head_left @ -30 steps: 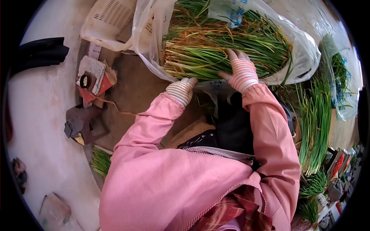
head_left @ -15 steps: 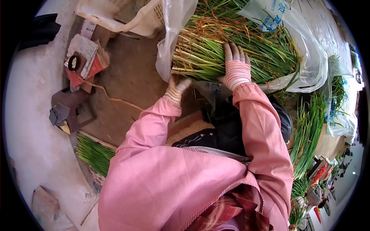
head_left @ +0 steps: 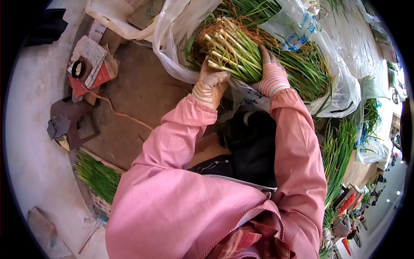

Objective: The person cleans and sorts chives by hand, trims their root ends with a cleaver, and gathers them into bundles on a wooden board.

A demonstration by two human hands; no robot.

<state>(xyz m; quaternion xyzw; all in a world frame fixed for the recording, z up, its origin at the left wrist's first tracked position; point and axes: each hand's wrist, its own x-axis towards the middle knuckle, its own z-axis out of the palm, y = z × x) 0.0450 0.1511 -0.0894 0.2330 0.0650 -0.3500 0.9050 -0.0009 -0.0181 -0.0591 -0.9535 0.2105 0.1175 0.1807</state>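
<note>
A thick bunch of green chives point(head_left: 235, 54), with pale cut ends toward the left and some brown dried leaves, is held between my two gloved hands. My left hand point(head_left: 211, 87) grips the bunch low at its pale ends, the thumb on the near side. Around the leafy part on the right curls my right hand point(head_left: 272, 74), in a striped glove with dirty fingertips. Behind and right of the bunch, more chives lie in an open clear plastic bag point(head_left: 345, 93) with blue print. The far fingers of both hands are partly hidden by the bunch.
A brown board point(head_left: 138, 82) lies to the left, with a cord across it. Beyond it are a roll of tape point(head_left: 79, 69) on folded paper and a dark tape dispenser point(head_left: 71, 121). A white plastic crate point(head_left: 116, 19) stands at the back. More chives point(head_left: 97, 175) sit at lower left.
My left hand has moved up and right onto the pale ends. The bunch is now gathered between both hands and tilted, its ends lifted toward me. The bag's left edge has spread leftward.
</note>
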